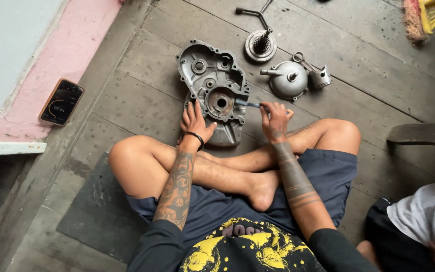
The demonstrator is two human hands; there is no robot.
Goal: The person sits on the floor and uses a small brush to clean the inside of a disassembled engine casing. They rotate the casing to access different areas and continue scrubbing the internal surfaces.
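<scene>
Grey metal engine case [212, 85] lies just ahead of our hands; left hand [195, 123] presses flat on it, right hand [275, 121] grips a small tool [247, 104] pointing leftward into it.

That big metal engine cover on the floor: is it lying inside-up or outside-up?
Inside-up: the engine cover shows its hollow side, with bearing seats and ribs facing the camera.

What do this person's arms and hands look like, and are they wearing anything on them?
Both hands are bare, no gloves. The left hand has a black band round the wrist, and dark figure tattoos cover that forearm. The right hand has tattooed marks, with dark bands ringing its forearm. Black sleeves are pushed up to the elbows.
</scene>
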